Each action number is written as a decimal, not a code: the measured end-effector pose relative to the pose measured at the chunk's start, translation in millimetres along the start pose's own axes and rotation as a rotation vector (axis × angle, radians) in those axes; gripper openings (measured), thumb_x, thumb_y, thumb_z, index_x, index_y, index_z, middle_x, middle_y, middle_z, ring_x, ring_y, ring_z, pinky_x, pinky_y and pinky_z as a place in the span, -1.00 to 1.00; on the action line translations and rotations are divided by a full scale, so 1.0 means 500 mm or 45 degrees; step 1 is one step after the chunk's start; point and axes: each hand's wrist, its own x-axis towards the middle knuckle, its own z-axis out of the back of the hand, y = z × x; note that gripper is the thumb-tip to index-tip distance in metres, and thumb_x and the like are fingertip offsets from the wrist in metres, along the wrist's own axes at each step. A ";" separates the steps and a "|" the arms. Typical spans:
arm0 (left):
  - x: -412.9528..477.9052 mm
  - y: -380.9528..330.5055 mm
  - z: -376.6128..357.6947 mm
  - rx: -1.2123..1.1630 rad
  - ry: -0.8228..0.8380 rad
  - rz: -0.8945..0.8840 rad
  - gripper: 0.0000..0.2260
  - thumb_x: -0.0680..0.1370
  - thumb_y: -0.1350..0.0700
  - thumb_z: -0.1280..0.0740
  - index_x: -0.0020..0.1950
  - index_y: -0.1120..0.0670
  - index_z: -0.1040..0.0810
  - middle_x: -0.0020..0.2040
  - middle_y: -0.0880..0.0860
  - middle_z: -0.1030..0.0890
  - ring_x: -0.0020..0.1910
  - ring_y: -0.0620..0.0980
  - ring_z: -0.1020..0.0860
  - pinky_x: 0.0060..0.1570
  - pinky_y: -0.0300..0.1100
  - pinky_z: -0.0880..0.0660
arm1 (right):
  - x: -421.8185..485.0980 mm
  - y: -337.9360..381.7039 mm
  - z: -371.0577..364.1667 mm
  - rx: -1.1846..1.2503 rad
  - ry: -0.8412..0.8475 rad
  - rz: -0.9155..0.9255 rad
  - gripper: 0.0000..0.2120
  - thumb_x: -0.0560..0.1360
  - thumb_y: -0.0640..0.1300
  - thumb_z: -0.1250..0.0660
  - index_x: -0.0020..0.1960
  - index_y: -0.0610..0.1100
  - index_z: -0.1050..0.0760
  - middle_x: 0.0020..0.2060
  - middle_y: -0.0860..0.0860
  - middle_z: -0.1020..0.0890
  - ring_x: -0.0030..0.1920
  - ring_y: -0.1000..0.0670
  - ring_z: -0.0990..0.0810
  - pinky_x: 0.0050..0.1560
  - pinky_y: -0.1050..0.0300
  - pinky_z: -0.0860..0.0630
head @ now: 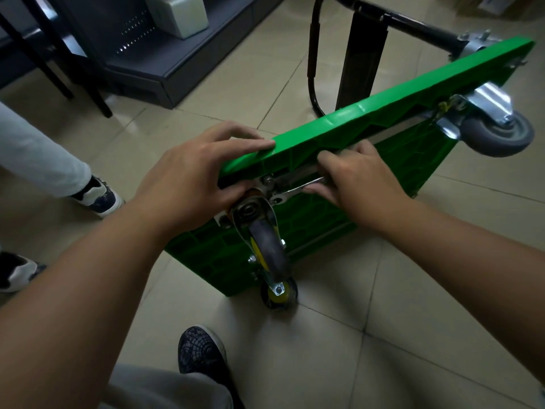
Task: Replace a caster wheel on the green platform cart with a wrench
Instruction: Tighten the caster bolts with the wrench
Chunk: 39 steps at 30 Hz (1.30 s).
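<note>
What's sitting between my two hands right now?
Head view: the caster's mounting plate, its bolt and the wrench, between the left hand gripping the cart and the right hand.

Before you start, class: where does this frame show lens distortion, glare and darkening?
Head view: the wide lens bows the floor tiles and stretches the forearms near the edges; corners darken; glare glints on the far caster bracket and the wrench; left hand, right hand and green cart look sharp.
</note>
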 end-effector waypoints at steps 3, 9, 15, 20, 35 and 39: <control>0.000 0.003 -0.001 0.004 0.002 -0.008 -0.47 0.54 0.00 -0.46 0.48 -0.29 -0.46 0.38 -0.28 -0.46 0.25 -0.08 -0.57 0.03 0.12 -0.60 | -0.028 0.012 -0.040 0.232 -0.025 -0.084 -0.63 0.48 0.17 -0.32 -0.12 -0.17 -0.46 -0.38 -0.15 -0.60 -0.36 -0.19 -0.53 -0.09 -0.05 -0.42; -0.001 0.006 -0.002 -0.015 0.009 -0.013 -0.48 0.53 -0.01 -0.45 0.48 -0.27 -0.47 0.39 -0.25 -0.48 0.28 -0.09 -0.55 0.06 0.12 -0.59 | -0.035 -0.003 -0.072 0.429 -0.058 -0.111 -0.66 0.51 0.18 -0.33 -0.12 -0.10 -0.40 -0.34 -0.04 -0.55 -0.30 -0.12 -0.45 -0.07 0.00 -0.26; -0.001 0.013 -0.004 -0.050 0.009 -0.017 -0.47 0.54 0.03 -0.48 0.48 -0.26 -0.47 0.38 -0.23 -0.49 0.27 -0.04 -0.57 0.09 0.18 -0.58 | -0.100 0.077 -0.135 0.997 0.013 -0.752 -0.71 0.47 0.07 -0.48 -0.15 -0.06 -0.43 -0.37 0.18 -0.40 -0.10 -0.07 -0.39 -0.23 0.22 -0.33; 0.002 0.016 -0.001 -0.051 0.017 -0.014 -0.44 0.52 0.06 -0.51 0.48 -0.28 -0.47 0.38 -0.24 -0.49 0.28 -0.07 -0.57 0.11 0.15 -0.58 | -0.111 0.073 -0.164 1.123 0.043 -0.785 -0.64 0.46 0.15 -0.47 -0.25 0.05 -0.33 -0.47 0.13 -0.47 -0.25 -0.05 -0.43 -0.29 0.18 -0.29; -0.003 0.009 -0.005 -0.004 -0.059 -0.014 -0.43 0.52 0.03 -0.47 0.47 -0.35 -0.43 0.39 -0.33 -0.43 0.16 -0.08 -0.60 -0.01 -0.05 -0.55 | -0.331 -0.050 -0.067 0.280 0.470 -1.259 -0.64 0.52 0.21 -0.35 -0.15 -0.08 -0.44 -0.28 -0.09 -0.62 -0.13 -0.26 -0.61 -0.09 -0.04 -0.50; -0.001 0.006 -0.004 -0.013 -0.050 0.002 -0.45 0.51 0.03 -0.45 0.46 -0.34 -0.45 0.38 -0.31 -0.44 0.17 -0.04 -0.60 0.02 0.00 -0.56 | -0.267 -0.086 -0.001 0.032 0.898 -0.912 -0.59 0.54 0.29 -0.25 0.05 -0.06 -0.49 -0.16 -0.03 -0.61 -0.05 -0.17 -0.61 -0.13 0.08 -0.43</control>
